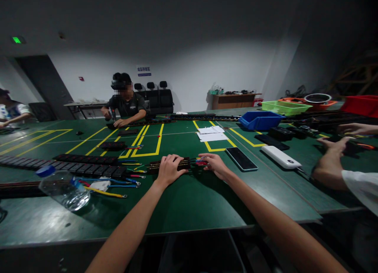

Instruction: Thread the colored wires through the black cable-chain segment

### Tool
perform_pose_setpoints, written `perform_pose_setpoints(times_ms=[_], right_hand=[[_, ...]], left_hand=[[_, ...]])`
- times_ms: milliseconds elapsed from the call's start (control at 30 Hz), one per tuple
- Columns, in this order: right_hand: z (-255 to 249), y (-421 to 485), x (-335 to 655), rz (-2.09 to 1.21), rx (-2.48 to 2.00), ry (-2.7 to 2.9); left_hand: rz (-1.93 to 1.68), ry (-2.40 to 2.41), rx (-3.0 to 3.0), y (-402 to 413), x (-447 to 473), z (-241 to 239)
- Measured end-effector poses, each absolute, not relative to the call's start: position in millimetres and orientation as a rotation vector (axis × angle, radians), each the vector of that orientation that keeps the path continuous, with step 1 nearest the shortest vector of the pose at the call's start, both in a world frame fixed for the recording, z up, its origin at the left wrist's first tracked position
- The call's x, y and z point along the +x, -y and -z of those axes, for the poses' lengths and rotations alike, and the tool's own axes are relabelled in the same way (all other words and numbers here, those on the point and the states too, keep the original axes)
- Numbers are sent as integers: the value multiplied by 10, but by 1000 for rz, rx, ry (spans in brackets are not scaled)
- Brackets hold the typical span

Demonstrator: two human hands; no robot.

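My left hand (169,169) lies on top of a short black socket strip (153,166) on the green table (189,202), fingers curled over it and pressing it down. At the strip's right end, my right hand (215,165) pinches a bundle of coloured wires (200,162) that comes out of it. Both forearms reach in from the bottom of the view.
Rows of black strips (85,164) and loose coloured wires (118,182) lie to the left, with a clear water bottle (63,188) on its side. A phone (241,158), a white power bank (280,156), papers (211,133) and a blue bin (260,120) sit right. Other people work opposite and at right.
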State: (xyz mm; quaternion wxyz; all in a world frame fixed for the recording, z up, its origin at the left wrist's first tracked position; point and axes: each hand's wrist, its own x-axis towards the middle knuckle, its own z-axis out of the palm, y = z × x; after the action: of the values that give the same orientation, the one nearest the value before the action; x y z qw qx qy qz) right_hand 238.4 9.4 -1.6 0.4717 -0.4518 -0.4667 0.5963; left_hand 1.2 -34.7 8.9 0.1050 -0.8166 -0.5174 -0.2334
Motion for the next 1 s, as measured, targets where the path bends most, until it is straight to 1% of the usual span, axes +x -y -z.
perform_pose_setpoints(times_ms=[133,333,400,600,700,767,933,1000], right_hand=[[-5,-84,2359,-1360,-1118,1193],[29,-111,2356,-1071,-1139,1431],[39,-114,2357,-1019,-1133,1470],[42,-114,2371,-1218,-1180,1333],[47,-127,2407,-1193,-1183,1381],[54,-138,2440,-1062,-1222,1492],[67,-146,2498,-604,-1341,1755],[72,-140,2502,-488,-1361,1801]], left_hand=[[687,1529,-2415,354,16,-101],[678,1538,-2420,356,18,-107],[679,1544,-2417,356,17,-108],[703,1563,-2395,346,8,-108],[697,1575,-2377,339,5,-104],[665,1573,-2386,334,6,-98],[619,1559,-2423,320,10,-82],[609,1562,-2431,315,11,-77]])
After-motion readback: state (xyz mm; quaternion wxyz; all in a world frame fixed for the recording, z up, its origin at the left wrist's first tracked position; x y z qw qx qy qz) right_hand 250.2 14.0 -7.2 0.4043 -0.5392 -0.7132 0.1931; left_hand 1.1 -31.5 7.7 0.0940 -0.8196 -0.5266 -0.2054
